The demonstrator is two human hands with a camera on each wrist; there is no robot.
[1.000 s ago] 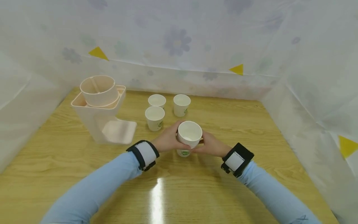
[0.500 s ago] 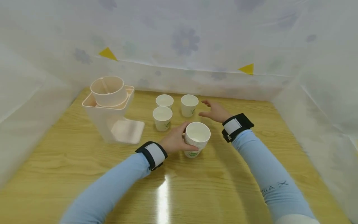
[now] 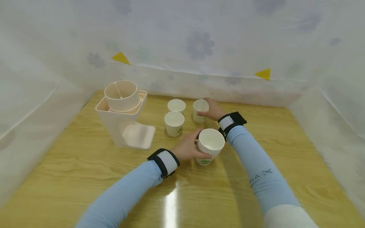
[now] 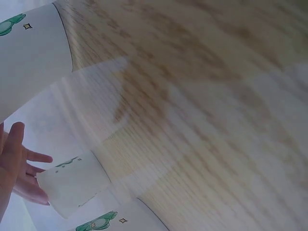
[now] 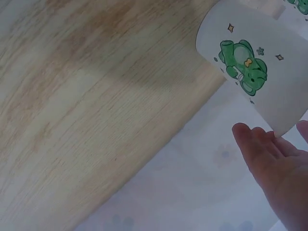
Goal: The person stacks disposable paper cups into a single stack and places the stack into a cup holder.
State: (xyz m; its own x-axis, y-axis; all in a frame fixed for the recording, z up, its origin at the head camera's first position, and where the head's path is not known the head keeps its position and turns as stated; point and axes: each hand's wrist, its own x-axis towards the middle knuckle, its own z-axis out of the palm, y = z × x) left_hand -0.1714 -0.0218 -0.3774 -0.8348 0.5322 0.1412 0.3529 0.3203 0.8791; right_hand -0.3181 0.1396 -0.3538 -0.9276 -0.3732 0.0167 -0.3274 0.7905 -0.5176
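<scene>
1. Stack of paper cups (image 3: 210,145), white and nested, is upright on the wooden tabletop (image 3: 85,177), a green print showing low on its front.
2. Left hand (image 3: 188,147) holds the stack from its left side, thumb across the front and fingers round the back.
3. Right hand (image 3: 214,109) is beyond the stack, spread wide around the right side of a single cup (image 3: 198,114); whether it presses on the cup, I cannot tell.
4. That cup is upright beyond the stack and slightly left of it; the right wrist view shows a green bear on its side.
5. Two more upright cups are left of the stack and farther back: a front cup (image 3: 174,125) and, just behind it, a rear cup (image 3: 176,105).
6. Well left of the stack is a beige plastic machine (image 3: 114,126), with a round tub (image 3: 122,104) in its top.
7. Beyond the stack hangs a flowered sheet (image 3: 171,41).
</scene>
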